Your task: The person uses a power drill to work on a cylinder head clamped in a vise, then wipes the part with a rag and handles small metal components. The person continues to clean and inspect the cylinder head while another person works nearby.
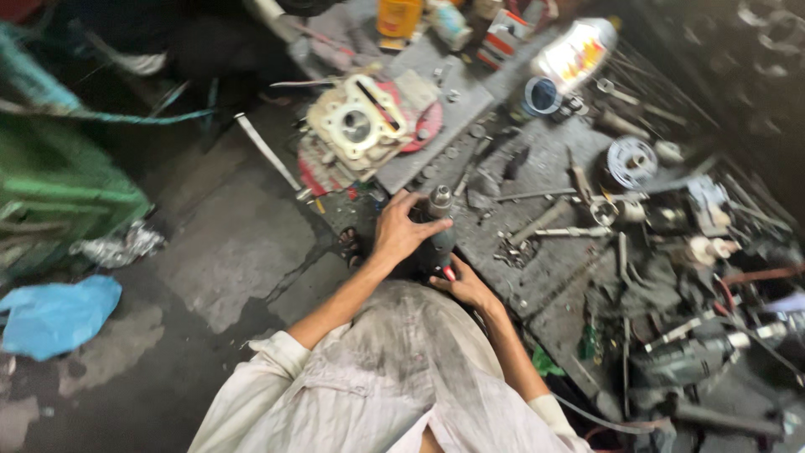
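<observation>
At frame centre my left hand [401, 228] clasps a dark, greasy cylindrical power tool [439, 225]; my right hand [464, 285] grips its lower end beside the grimy metal workbench [545, 268].

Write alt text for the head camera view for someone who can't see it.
Both hands grip a dark power drill: left hand around its body, right hand at its base. Behind it, a grimy workbench holds scattered tools and a pale engine cylinder head.

Engine cyl. head [356, 126], blue bag [54, 315], wire spool [631, 159] on bench [545, 268]
</observation>
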